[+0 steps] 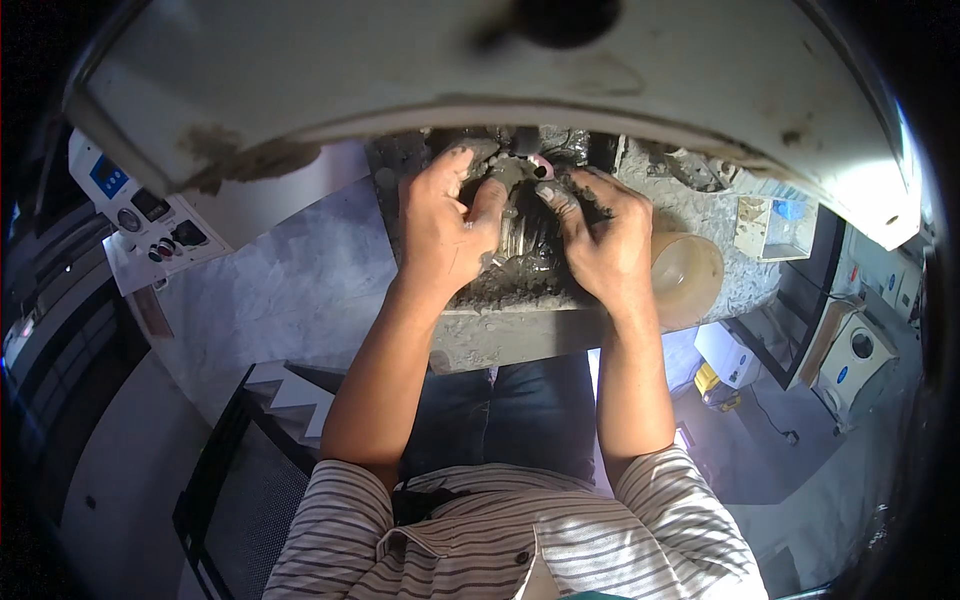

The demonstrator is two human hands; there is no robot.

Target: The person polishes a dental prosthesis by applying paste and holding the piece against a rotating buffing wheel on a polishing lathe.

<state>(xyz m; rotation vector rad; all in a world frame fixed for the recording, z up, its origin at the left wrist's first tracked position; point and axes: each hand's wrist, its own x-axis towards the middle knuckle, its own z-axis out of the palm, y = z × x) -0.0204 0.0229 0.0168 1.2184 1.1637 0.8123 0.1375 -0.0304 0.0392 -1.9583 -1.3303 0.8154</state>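
My left hand [452,220] is closed around a small piece [516,175] coated in grey sludge, its thumb and fingers smeared with the same grey. A small pinkish part [544,166] with a dark hole shows between my hands, below a dark cylindrical fitting [525,140]. My right hand [600,235] has its thumb and fingers curled at the right side of these parts; exactly what they grip is hidden. Under both hands is a wet, muddy work area [530,280] on a grimy bench [500,335].
A grimy machine cover [500,70] arches overhead. A control panel [150,210] stands left. To the right are a translucent amber bowl [690,280], a small container [770,240] with something blue, and white appliances [850,370]. A black mesh frame [230,470] is lower left, a yellow object [715,390] lower right.
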